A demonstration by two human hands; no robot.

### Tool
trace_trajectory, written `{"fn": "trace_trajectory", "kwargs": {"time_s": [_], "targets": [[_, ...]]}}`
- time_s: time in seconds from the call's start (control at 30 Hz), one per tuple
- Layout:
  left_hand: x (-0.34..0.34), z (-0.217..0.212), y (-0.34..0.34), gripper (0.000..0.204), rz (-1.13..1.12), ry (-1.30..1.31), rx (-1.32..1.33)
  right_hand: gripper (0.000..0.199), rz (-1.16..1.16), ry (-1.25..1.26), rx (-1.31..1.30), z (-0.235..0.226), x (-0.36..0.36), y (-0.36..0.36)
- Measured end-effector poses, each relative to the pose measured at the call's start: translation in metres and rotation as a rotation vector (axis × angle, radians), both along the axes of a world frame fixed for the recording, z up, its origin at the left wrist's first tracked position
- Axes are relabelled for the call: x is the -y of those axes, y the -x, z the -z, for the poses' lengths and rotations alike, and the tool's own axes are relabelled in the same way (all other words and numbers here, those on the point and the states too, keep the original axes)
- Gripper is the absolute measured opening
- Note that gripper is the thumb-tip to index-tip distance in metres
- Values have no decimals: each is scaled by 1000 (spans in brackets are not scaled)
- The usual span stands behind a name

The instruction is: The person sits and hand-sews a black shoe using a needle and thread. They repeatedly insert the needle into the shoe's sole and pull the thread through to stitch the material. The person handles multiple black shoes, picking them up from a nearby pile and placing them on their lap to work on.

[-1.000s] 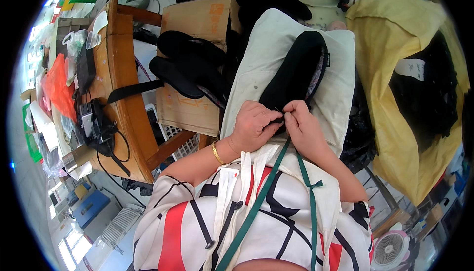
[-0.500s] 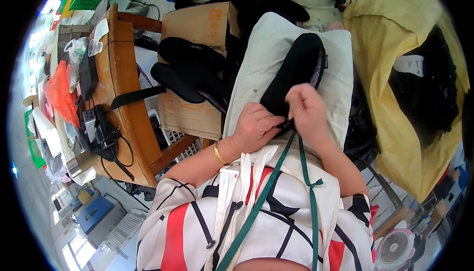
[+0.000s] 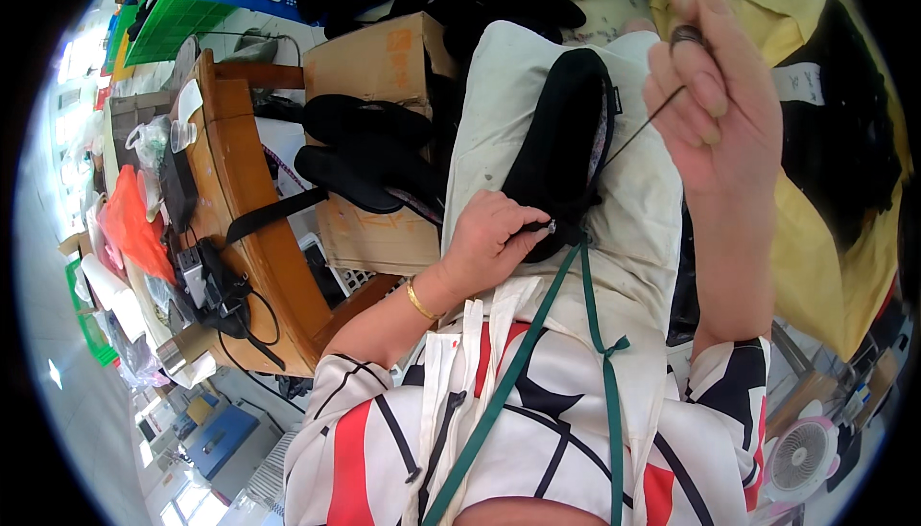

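Observation:
A black cloth shoe [image 3: 559, 128] with a patterned lining lies on a pale cloth cushion [image 3: 489, 85] across my lap, its opening upward. My left hand [image 3: 491, 243] is closed on the shoe's near end, thumb and forefinger pinching the edge beside a small shiny bit I cannot make out. Raised to the right of the shoe is my right hand [image 3: 715, 109], fingers curled, a dark ring-like band on one finger. From it a taut black thread [image 3: 645, 131] slants down to the shoe's right side. Whether a needle is in those fingers is hidden.
Left of the cushion, black shoes [image 3: 369, 176] lie against a cardboard box [image 3: 384, 238], beside a wooden table [image 3: 230, 171]. A yellow sack [image 3: 815, 277] with black items stands at the right. Green straps [image 3: 523, 363] hang over my front.
My right hand has risen from the near end of the shoe up and to the right, drawing the thread out straight. The left hand stays at the shoe's near end.

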State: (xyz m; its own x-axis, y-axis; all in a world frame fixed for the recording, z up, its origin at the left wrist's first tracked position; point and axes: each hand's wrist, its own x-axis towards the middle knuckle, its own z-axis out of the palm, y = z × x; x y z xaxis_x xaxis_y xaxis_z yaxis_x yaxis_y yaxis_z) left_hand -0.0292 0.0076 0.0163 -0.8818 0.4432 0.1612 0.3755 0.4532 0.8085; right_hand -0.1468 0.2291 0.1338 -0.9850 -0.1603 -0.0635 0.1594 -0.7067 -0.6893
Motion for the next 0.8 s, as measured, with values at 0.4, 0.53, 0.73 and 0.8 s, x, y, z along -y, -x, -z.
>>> {"fn": "trace_trajectory", "kwargs": {"time_s": [0.4, 0.53, 0.73, 0.8], "targets": [[-1, -13, 22, 19, -23, 139, 583, 34, -73, 101, -238, -15, -12, -1], [3, -9, 7, 33, -219, 46, 615, 30, 144, -47, -81, -9, -18, 0], [12, -23, -13, 55, -311, 391, 731, 20, 69, -93, -38, 9, -54, -11], [11, -17, -18, 52, -262, 360, 789, 19, -1, -54, -49, 9, -54, -13]]}}
